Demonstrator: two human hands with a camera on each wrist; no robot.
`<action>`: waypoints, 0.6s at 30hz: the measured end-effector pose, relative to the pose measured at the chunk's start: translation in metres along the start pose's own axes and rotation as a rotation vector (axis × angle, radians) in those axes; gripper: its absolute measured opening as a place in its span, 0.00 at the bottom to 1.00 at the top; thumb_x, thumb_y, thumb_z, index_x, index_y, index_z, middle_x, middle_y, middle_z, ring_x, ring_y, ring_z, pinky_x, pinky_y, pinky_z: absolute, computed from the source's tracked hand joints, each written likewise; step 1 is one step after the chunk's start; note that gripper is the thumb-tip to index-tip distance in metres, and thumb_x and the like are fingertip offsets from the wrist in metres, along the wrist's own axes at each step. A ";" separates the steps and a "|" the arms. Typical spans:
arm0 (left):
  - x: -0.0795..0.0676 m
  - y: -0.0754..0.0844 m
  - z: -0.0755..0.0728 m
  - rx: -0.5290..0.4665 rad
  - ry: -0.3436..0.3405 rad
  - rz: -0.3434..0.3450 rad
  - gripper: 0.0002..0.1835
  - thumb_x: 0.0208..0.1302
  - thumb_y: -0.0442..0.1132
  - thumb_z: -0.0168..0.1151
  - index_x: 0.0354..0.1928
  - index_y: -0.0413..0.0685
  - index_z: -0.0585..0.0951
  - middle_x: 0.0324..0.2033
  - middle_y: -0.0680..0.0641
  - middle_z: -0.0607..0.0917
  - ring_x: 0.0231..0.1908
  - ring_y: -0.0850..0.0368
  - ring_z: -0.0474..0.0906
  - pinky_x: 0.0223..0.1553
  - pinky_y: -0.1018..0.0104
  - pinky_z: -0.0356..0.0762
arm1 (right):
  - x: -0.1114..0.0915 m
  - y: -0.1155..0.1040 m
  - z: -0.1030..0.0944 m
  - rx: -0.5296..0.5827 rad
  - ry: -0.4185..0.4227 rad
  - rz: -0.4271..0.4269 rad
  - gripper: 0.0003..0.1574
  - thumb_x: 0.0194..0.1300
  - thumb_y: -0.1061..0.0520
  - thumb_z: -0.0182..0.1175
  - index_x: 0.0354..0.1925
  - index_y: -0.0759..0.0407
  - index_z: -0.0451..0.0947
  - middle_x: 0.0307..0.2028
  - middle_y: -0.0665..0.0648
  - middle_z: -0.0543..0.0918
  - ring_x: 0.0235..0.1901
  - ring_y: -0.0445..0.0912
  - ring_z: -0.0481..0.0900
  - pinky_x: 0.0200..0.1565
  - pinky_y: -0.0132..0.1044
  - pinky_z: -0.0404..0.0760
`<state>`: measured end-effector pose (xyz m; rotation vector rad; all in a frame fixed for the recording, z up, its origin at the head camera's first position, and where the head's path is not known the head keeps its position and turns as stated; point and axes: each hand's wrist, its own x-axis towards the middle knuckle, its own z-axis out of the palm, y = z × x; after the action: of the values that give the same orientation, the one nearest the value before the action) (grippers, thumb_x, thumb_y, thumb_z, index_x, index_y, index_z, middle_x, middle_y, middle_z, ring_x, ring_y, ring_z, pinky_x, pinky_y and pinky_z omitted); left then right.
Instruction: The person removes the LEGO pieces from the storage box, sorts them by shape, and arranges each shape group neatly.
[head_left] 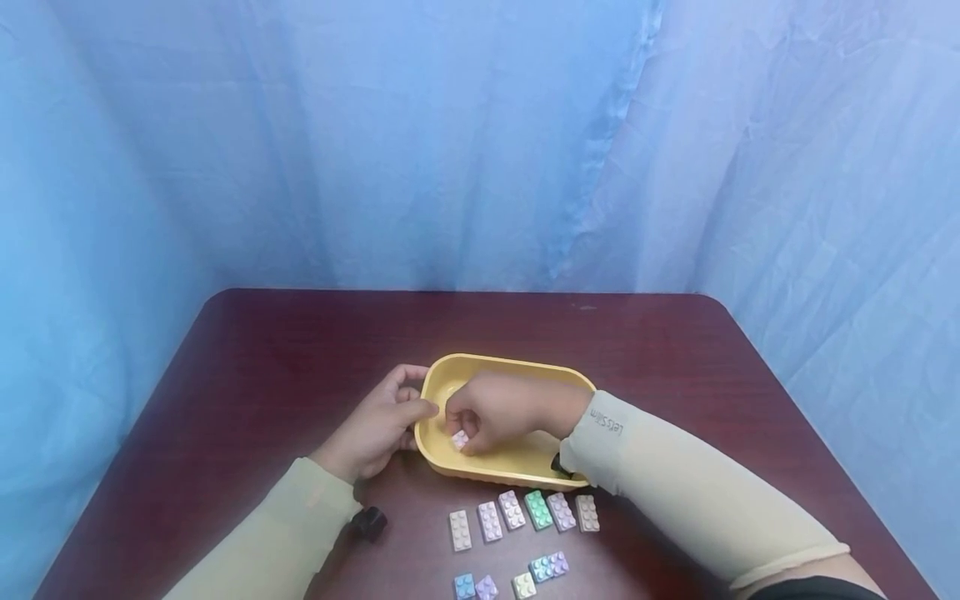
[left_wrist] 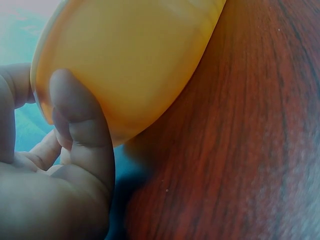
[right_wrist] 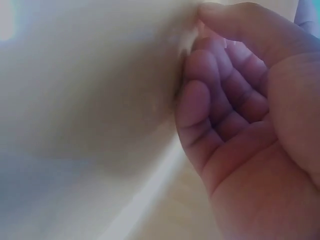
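A yellow plastic basin (head_left: pixel 491 473) stands on the table, tilted slightly across the head view. My left hand (head_left: pixel 381 422) grips its left end, thumb over the rim and fingers around the outside; the left wrist view shows this thumb (left_wrist: pixel 82 120) against the yellow wall. Inside the basin, my right hand (head_left: pixel 510 410) pinches a small pale pink toy brick (head_left: pixel 460 439) between thumb and fingertips, low near the basin's floor. In the right wrist view the right hand's fingers (right_wrist: pixel 195 102) are curled, and the brick is mostly hidden there.
In front of the basin lies a row of studded bricks, among them a green brick (head_left: pixel 538 510) and a beige brick (head_left: pixel 588 513). Nearer me are a blue brick (head_left: pixel 464 587), a purple brick (head_left: pixel 487 588), a cream brick (head_left: pixel 524 586) and a blue-and-purple pair (head_left: pixel 549 567). Blue curtains (head_left: pixel 465 150) surround the table.
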<state>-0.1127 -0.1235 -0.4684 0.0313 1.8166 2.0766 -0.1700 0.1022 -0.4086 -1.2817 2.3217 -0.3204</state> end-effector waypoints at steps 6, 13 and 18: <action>-0.001 0.002 -0.002 -0.017 0.001 0.000 0.32 0.71 0.29 0.64 0.74 0.44 0.67 0.40 0.45 0.80 0.29 0.55 0.80 0.26 0.68 0.83 | -0.011 0.000 -0.016 -0.024 0.052 -0.005 0.10 0.66 0.53 0.78 0.38 0.43 0.84 0.29 0.38 0.84 0.31 0.33 0.80 0.37 0.31 0.81; 0.000 0.001 -0.004 -0.023 0.003 0.000 0.33 0.71 0.29 0.65 0.75 0.44 0.67 0.40 0.44 0.81 0.29 0.54 0.82 0.27 0.66 0.86 | -0.033 -0.011 -0.040 -0.016 0.145 -0.054 0.09 0.65 0.56 0.77 0.39 0.45 0.85 0.30 0.39 0.84 0.31 0.33 0.80 0.38 0.32 0.83; 0.000 0.000 -0.003 -0.028 0.003 -0.001 0.33 0.71 0.29 0.65 0.75 0.44 0.67 0.41 0.44 0.81 0.29 0.54 0.83 0.28 0.65 0.87 | -0.055 -0.020 -0.050 -0.049 0.211 -0.076 0.07 0.68 0.54 0.75 0.40 0.43 0.86 0.31 0.38 0.83 0.32 0.33 0.80 0.39 0.32 0.85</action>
<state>-0.1139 -0.1265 -0.4694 0.0194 1.7882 2.1022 -0.1550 0.1369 -0.3417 -1.4234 2.4727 -0.4466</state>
